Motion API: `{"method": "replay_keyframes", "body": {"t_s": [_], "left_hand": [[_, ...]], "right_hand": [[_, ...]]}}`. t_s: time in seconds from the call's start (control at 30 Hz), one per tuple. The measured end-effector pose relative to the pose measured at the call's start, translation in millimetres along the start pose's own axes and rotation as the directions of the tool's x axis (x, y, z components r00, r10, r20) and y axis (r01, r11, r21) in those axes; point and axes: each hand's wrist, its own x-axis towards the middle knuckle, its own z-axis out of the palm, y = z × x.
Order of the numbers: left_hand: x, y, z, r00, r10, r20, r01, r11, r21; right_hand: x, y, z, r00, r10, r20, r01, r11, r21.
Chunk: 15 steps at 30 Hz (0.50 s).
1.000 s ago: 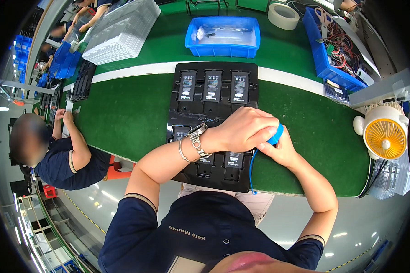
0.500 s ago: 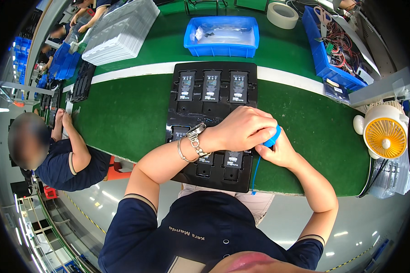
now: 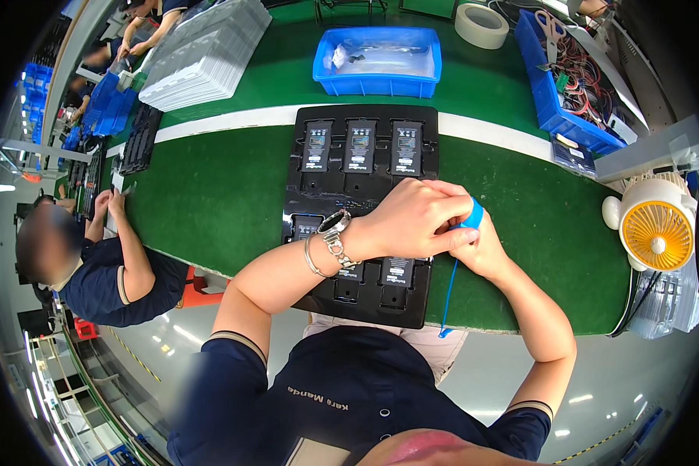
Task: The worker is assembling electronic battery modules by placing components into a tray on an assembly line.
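My left hand [image 3: 423,217], with a watch and bracelet on its wrist, reaches across the black tray [image 3: 361,185]. Its fingers are closed on a blue band [image 3: 472,214] that looks like an anti-static wrist strap. My right hand [image 3: 483,247] meets it there, fingers bent against the same band and partly hidden behind the left. A thin blue cord [image 3: 450,295] hangs from the band past the table's near edge. In the tray's pockets lie several flat black batteries [image 3: 406,147]; my left hand and forearm cover part of the lower row.
A blue bin [image 3: 377,87] with clear plastic stands behind the tray. Far right are a blue box [image 3: 547,116] of wires and scissors, a tape roll [image 3: 481,27] and a yellow-white fan [image 3: 657,233]. White trays [image 3: 202,58] are stacked far left. A co-worker [image 3: 105,268] sits at left.
Both hands and the blue band have shifted slightly up and to the right. The cord has swung right, and its lower end now shows by the table's near edge.
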Motion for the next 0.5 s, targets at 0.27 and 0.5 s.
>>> {"method": "replay_keyframes", "body": {"t_s": [0.27,0.5], "left_hand": [[2.4,2.0,1.3,1.0,-0.013,-0.008,0.013,1.0,0.002],[1.6,7.3,0.2,0.978,-0.207,0.034,0.209,0.972,-0.105]], "right_hand": [[-0.8,2.8,-0.6,0.999,0.021,-0.035,-0.022,0.999,-0.028],[0.0,10.4,3.1,0.987,-0.112,-0.113,0.094,0.984,-0.149]]}}
